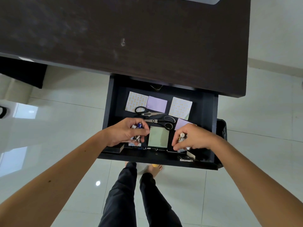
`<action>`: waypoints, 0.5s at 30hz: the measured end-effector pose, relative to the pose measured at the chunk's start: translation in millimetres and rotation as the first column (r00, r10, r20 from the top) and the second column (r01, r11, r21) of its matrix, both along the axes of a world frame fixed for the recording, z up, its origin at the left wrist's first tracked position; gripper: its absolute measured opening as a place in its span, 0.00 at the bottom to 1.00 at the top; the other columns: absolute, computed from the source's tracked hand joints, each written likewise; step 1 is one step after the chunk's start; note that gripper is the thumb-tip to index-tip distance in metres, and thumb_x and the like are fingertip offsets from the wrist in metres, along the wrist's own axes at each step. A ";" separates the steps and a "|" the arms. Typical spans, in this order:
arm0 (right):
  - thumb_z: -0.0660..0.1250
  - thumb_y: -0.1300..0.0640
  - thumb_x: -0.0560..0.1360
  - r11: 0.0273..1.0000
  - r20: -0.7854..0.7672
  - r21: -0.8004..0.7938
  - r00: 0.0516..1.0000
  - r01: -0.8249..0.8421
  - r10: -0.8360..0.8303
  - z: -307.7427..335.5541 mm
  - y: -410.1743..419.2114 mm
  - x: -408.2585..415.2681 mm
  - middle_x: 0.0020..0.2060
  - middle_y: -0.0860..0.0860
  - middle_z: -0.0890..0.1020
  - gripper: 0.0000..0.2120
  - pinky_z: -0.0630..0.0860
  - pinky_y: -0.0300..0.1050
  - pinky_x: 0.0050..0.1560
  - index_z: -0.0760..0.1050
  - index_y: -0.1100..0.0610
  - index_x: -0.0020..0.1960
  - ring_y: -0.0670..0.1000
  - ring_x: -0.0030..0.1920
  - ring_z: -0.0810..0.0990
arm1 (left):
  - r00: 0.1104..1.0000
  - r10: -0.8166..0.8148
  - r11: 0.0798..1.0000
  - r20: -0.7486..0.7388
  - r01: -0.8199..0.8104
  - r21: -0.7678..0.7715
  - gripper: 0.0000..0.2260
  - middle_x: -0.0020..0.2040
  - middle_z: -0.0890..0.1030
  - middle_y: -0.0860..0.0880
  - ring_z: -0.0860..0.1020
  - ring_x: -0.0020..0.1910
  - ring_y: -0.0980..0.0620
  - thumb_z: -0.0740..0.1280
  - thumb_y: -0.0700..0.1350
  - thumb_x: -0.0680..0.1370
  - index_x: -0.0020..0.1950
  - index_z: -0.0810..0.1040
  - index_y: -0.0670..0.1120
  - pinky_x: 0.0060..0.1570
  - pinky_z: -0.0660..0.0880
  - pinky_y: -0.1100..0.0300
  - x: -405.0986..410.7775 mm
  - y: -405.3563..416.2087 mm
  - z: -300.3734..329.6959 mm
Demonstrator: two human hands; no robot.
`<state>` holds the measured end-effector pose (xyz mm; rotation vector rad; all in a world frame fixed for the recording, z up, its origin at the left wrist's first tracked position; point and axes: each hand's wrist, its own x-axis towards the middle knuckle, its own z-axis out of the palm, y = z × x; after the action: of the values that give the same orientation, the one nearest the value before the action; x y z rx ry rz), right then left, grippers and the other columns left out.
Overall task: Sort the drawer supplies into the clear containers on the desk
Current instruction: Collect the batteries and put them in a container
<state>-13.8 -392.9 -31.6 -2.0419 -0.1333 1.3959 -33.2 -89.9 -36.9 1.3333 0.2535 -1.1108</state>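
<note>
While pale glossy floor tiles (68,128) mirror the room's lights all round, a broad dark wood-grain desk (131,38) fills the upper view, smudged matte, with the rounded corner of a clear container (199,0) at its far edge. Below it the black drawer (208,112) stands pulled out. Flat square paper pads lie inside: two patterned ones (136,101), two lilac ones (156,104) and a pale green pad (158,136) between the hands. Two black-handled steel scissors (157,119) lie crossed just behind it. The left hand (126,131) has its fingers curled round several small cylindrical batteries (139,125), one blue-capped. The right hand (195,138) likewise grips a cluster of batteries, fingertips pinching low near the drawer's front rail.
</note>
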 end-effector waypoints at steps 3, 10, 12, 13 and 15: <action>0.81 0.54 0.73 0.951 0.120 -0.156 0.951 -0.265 0.285 -11.4 2.1 -4.3 0.45 0.41 0.86 0.06 0.78 0.39 0.50 0.89 0.47 0.49 0.39 0.47 0.82 | 0.996 -0.064 0.997 0.058 0.061 0.048 0.05 0.41 0.82 0.43 0.82 0.40 0.48 0.74 0.40 0.79 0.53 0.82 0.41 0.37 0.79 0.58 -2.2 3.4 -2.4; 0.79 0.50 0.73 0.855 0.177 -0.314 0.860 -0.412 0.479 -25.8 -2.9 -12.5 0.50 0.45 0.82 0.06 0.83 0.54 0.53 0.87 0.45 0.50 0.51 0.53 0.82 | 0.976 -0.203 0.968 0.085 0.187 0.165 0.05 0.41 0.84 0.52 0.83 0.40 0.53 0.77 0.44 0.78 0.52 0.85 0.47 0.39 0.80 0.59 -4.6 2.9 -5.8; 0.79 0.51 0.73 0.869 0.142 -0.308 0.884 -0.388 0.445 -23.2 -2.3 -10.1 0.50 0.46 0.83 0.07 0.84 0.54 0.52 0.88 0.45 0.51 0.51 0.52 0.83 | 0.975 -0.210 0.965 0.077 0.194 0.176 0.05 0.44 0.85 0.51 0.83 0.40 0.53 0.77 0.44 0.78 0.52 0.85 0.47 0.40 0.81 0.57 -4.8 0.9 -5.8; 0.79 0.52 0.73 0.876 0.120 -0.301 0.896 -0.378 0.428 -21.4 -2.1 -8.5 0.50 0.47 0.84 0.08 0.84 0.53 0.52 0.88 0.46 0.52 0.51 0.52 0.83 | 0.974 -0.212 0.963 0.075 0.196 0.184 0.05 0.45 0.85 0.50 0.83 0.40 0.53 0.77 0.44 0.78 0.52 0.85 0.47 0.40 0.81 0.57 -4.9 0.6 -6.2; 0.79 0.54 0.74 0.876 0.089 -0.285 0.899 -0.389 0.428 -19.5 -1.7 -6.2 0.50 0.47 0.85 0.09 0.84 0.51 0.52 0.88 0.47 0.53 0.51 0.50 0.84 | 0.971 -0.226 0.957 0.078 0.206 0.205 0.06 0.47 0.84 0.49 0.83 0.41 0.53 0.77 0.44 0.78 0.53 0.85 0.47 0.41 0.81 0.58 -5.0 0.9 -7.2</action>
<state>-20.0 -394.6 -51.1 -2.4418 -0.4998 1.5750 -38.2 -89.0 -44.0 1.6182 0.1470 -1.2208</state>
